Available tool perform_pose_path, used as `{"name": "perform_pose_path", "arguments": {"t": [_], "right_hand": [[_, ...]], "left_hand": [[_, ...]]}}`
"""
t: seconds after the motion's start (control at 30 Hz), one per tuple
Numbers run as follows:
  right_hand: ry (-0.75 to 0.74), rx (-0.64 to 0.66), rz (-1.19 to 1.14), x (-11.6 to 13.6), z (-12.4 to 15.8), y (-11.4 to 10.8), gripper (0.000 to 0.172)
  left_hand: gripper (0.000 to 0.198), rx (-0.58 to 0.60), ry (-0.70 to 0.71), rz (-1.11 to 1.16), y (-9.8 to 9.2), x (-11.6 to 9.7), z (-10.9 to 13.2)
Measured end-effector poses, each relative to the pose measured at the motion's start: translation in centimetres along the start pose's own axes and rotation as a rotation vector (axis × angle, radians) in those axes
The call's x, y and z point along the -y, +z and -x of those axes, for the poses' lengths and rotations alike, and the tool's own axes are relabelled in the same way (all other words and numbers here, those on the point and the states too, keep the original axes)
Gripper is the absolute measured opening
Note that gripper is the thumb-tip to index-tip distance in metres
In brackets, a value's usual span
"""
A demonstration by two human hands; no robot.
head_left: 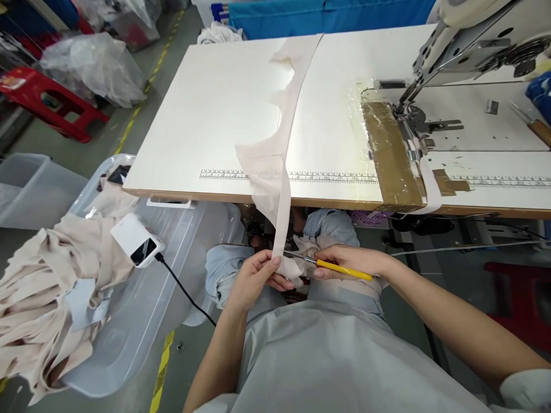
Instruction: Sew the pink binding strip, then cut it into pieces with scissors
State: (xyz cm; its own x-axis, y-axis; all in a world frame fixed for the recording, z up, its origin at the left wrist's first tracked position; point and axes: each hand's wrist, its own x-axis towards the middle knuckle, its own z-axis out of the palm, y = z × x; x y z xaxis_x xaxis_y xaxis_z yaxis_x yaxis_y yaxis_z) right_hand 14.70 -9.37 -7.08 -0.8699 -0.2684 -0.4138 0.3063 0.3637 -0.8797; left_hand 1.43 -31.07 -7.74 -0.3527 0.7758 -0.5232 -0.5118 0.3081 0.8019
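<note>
My left hand [260,274] pinches the lower end of a pale pink fabric strip [281,225] in front of my lap. From there the pale fabric piece [268,163], with a scalloped left edge, runs up over the table edge and across the white top. My right hand [341,261] is closed on yellow-handled scissors [346,270]. Their metal blades point left and lie at the strip, close to my left fingers. Whether the blades are apart or together is too small to tell. More pale fabric bunches on my lap beneath both hands.
A sewing machine [445,74] stands on the right of the white table [183,117], with a pale band under its foot. To the left, a clear plastic bin [142,341] holds heaped beige fabric [48,288] and a white device [137,240] with a black cable.
</note>
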Motion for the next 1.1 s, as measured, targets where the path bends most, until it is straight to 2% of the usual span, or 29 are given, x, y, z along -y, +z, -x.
{"name": "perform_pose_path", "arguments": {"t": [0.17,0.37,0.47,0.7,1.1], "right_hand": [[0.035,0.004,0.057,0.4,-0.3,-0.1,0.056],[0.064,-0.178,0.488,0.5,0.0,0.7,0.049],[0.084,-0.238,0.607,0.8,0.2,1.2,0.050],[0.132,-0.283,0.618,1.3,0.2,1.5,0.048],[0.166,-0.270,0.706,1.9,-0.9,1.6,0.044]], "left_hand": [[0.049,-0.037,0.000,-0.030,0.0,-0.1,-0.2],[0.050,-0.083,0.007,-0.031,0.1,0.0,-0.2],[0.048,-0.079,0.016,-0.038,0.0,0.1,-0.3],[0.046,-0.062,0.019,-0.031,-0.2,0.3,-0.2],[0.046,-0.049,-0.001,-0.099,-0.2,0.6,-0.3]]}}
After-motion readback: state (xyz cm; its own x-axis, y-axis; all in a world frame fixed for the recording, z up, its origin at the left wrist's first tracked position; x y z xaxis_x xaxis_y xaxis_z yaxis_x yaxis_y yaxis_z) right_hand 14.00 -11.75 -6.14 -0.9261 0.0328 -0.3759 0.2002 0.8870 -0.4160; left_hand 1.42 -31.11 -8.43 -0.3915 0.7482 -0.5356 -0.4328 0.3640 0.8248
